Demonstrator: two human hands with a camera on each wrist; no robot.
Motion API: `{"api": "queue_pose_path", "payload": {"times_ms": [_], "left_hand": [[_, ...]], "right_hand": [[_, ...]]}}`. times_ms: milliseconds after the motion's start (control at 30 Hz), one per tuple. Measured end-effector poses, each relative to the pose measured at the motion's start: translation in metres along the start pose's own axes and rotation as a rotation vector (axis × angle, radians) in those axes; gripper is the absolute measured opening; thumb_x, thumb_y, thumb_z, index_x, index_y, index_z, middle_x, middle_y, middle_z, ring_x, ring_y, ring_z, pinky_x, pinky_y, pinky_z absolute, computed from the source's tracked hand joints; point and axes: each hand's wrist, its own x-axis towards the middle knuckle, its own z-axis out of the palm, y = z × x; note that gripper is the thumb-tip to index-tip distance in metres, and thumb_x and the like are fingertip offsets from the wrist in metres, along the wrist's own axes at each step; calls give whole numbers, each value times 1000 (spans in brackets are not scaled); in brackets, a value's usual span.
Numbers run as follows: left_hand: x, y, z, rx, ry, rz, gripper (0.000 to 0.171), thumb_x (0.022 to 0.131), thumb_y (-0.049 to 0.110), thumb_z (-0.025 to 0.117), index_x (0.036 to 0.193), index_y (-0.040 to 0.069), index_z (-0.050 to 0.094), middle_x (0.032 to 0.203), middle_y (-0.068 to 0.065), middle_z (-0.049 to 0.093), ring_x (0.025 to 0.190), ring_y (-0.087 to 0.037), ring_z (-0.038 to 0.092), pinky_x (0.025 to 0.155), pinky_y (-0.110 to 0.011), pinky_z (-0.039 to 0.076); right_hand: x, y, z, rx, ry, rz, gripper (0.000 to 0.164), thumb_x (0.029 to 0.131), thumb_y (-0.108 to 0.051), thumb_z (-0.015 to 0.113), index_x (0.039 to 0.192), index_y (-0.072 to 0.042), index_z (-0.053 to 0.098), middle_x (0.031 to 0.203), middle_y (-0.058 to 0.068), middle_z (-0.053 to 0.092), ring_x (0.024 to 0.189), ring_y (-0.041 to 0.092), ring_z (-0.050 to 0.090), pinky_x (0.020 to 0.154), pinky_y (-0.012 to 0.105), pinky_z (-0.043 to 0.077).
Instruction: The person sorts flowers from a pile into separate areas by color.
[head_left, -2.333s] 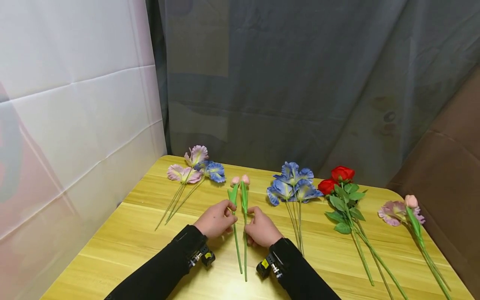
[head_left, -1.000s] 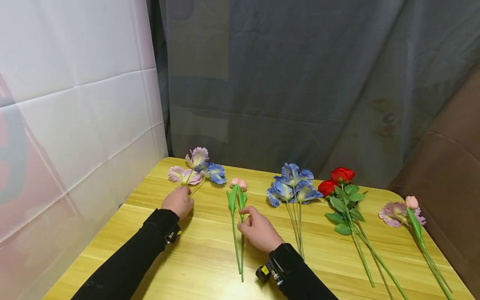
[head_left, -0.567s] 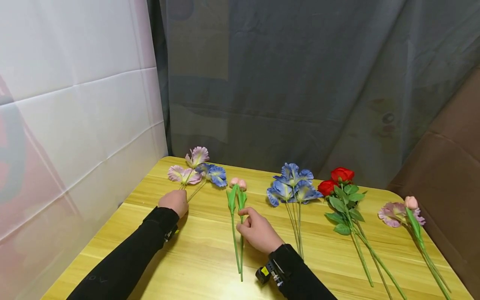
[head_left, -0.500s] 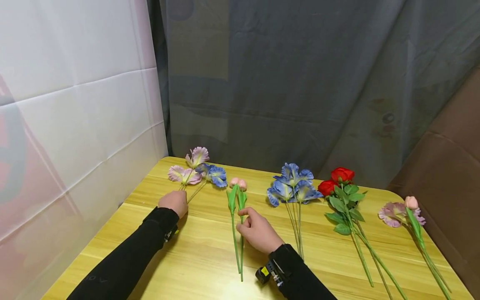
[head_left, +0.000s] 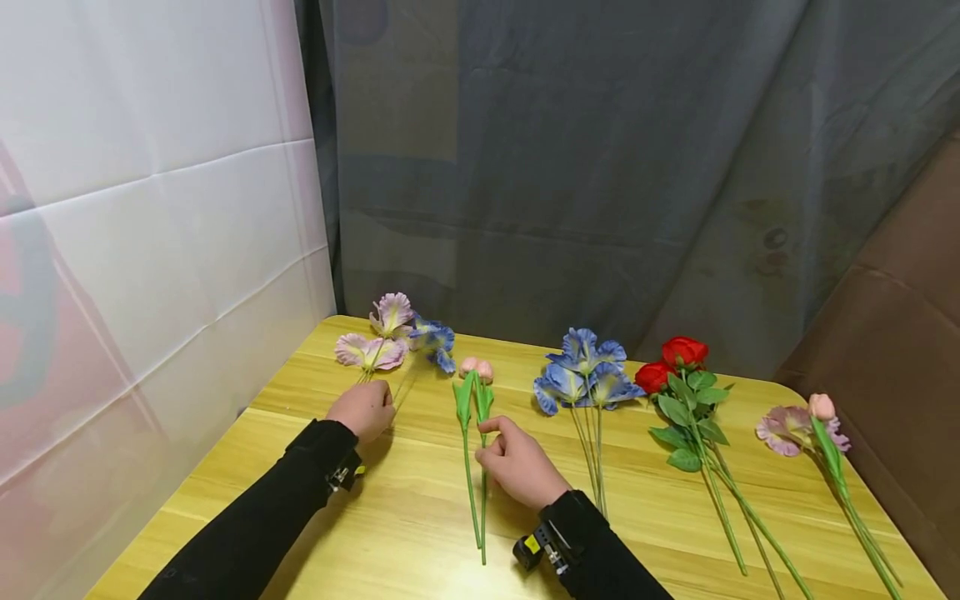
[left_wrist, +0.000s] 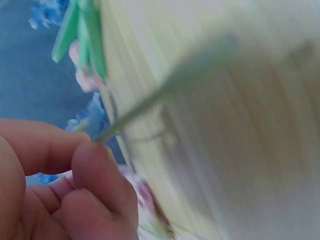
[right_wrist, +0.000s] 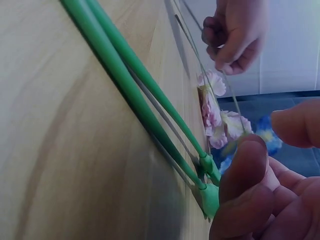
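In the head view my left hand (head_left: pixel 363 412) pinches the thin stem of a blue iris (head_left: pixel 435 340) at the far left. The left wrist view shows that stem (left_wrist: pixel 150 103), blurred, between thumb and finger, raised off the table. Two pink irises (head_left: pixel 369 352) lie just beside it. My right hand (head_left: pixel 522 467) hovers over two pink tulips (head_left: pixel 464 402) lying side by side. In the right wrist view its thumb and index finger are apart, with nothing between them, close to the green tulip stems (right_wrist: pixel 145 107).
Right of the tulips lie several blue irises (head_left: pixel 585 371), then red roses (head_left: pixel 684 352) with leafy stems. A pink tulip (head_left: pixel 822 407) rests over a pinkish iris (head_left: pixel 784 429) near the right edge. A grey curtain (head_left: pixel 540 192) hangs behind the wooden table (head_left: pixel 405 533).
The two tulips have been brought together. My left hand has left them for the irises, and the blue iris has just shifted right and up in its pinch. The right hand stays by the tulips.
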Motion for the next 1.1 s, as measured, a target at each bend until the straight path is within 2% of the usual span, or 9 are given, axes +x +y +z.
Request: {"api": "queue_pose_path", "payload": {"times_ms": [233, 433, 667, 800, 933, 1100], "left_hand": [[-10, 22, 0, -99, 32, 55, 13, 98, 14, 61, 87, 11, 54, 73, -2, 52, 66, -18, 51, 65, -34, 40], [-17, 36, 2, -218, 47, 70, 12, 99, 15, 60, 89, 12, 55, 67, -1, 55, 58, -17, 53, 56, -32, 39], [-23, 57, 13, -387, -19, 117, 11, 100, 10, 55, 90, 10, 55, 65, -4, 57, 53, -18, 56, 50, -32, 40], [-22, 70, 23, -444, -62, 154, 9, 100, 9, 53, 91, 9, 55, 66, -4, 57, 52, -18, 57, 48, -31, 40], [-20, 85, 31, -483, -101, 188, 8, 101, 9, 52, 94, 9, 55, 67, -5, 57, 50, -18, 56, 47, -30, 39], [-18, 104, 41, -557, -126, 200, 8, 102, 11, 54, 94, 8, 55, 68, -5, 57, 50, -19, 57, 47, -31, 41]], "right_hand": [[-3, -2, -1, 15, 8, -1, 40, 104, -19, 57, 140, -4, 49, 75, 4, 58, 59, 21, 53, 61, 33, 39], [-4, -4, -2, 32, 17, -7, 38, 104, -19, 56, 139, -4, 49, 73, 3, 56, 58, 19, 51, 60, 33, 40], [-3, -5, -2, 70, 39, 0, 40, 105, -26, 54, 139, -5, 48, 73, 5, 53, 56, 19, 49, 59, 33, 40], [-2, -7, -2, 78, 76, -2, 40, 105, -27, 54, 140, -7, 48, 84, 13, 59, 61, 23, 55, 59, 34, 42], [-3, -8, -4, 102, 101, -3, 41, 106, -27, 54, 140, -6, 47, 93, 21, 61, 67, 32, 59, 58, 33, 42], [-3, -7, -6, 114, 153, 1, 39, 106, -27, 53, 140, -8, 47, 90, 19, 60, 65, 33, 57, 56, 31, 40]]}}
